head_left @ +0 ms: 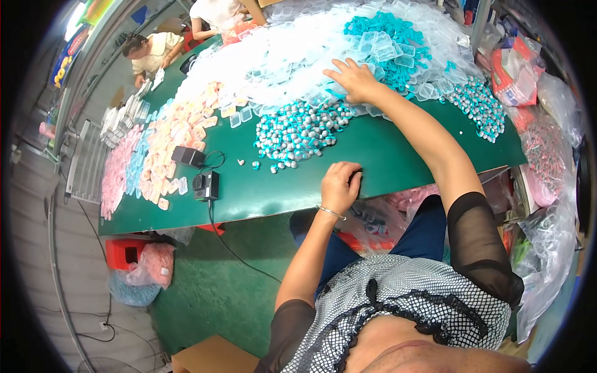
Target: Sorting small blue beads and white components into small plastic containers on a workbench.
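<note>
Head view: clear plastic cases, teal-and-silver pieces around both hands.

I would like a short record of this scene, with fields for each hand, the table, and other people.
left hand: left hand curled, resting at the near edge of the green table; whether it holds anything cannot be told
right hand: right hand spread flat on the clear plastic cases
near the hands: pile of teal and silver small parts; heap of teal cases
table, left part: pink and orange cases; two black devices with cords
other people: two seated at the far end
</note>
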Demonstrator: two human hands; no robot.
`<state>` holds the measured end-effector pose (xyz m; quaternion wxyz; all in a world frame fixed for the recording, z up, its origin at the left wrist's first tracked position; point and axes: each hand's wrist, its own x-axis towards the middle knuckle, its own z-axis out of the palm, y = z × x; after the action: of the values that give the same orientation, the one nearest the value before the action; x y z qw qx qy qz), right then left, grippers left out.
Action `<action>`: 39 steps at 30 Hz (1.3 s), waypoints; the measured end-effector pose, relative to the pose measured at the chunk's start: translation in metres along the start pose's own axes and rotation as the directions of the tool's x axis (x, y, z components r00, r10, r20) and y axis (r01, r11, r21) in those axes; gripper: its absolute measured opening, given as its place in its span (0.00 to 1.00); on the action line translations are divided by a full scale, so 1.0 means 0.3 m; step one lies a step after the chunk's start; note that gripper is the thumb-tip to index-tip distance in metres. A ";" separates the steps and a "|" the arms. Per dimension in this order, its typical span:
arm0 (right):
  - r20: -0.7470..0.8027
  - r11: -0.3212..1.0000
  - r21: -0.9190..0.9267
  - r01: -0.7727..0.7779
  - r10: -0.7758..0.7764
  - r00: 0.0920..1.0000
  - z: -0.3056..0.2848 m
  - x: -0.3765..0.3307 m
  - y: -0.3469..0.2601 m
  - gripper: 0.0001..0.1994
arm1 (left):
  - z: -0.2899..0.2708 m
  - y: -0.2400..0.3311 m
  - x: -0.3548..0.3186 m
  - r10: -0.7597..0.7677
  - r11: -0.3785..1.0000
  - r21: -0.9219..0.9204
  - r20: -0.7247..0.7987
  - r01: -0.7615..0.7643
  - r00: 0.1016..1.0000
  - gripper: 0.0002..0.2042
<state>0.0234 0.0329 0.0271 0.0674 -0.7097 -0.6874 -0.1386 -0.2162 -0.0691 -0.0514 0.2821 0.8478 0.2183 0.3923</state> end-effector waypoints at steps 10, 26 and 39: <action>-0.385 0.994 0.017 0.107 -0.092 0.918 0.084 -0.090 0.050 0.41 | -0.009 0.016 0.007 0.055 0.998 0.028 -0.026 -0.054 0.998 0.06; -0.349 0.995 0.064 0.079 -0.052 0.936 -0.023 -0.603 -0.190 0.41 | -0.025 0.005 0.023 -0.218 0.957 -0.230 -0.170 0.176 0.961 0.24; -0.251 0.949 0.252 0.188 -0.123 0.960 -0.070 -0.649 -0.164 0.35 | -0.089 -0.044 0.043 -0.076 0.997 -0.048 -0.277 0.065 0.958 0.09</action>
<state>-0.0309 -0.1572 -0.0139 0.2335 -0.6156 -0.7415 -0.1291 -0.2315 -0.0435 -0.0386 0.2785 0.7704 0.2783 0.5015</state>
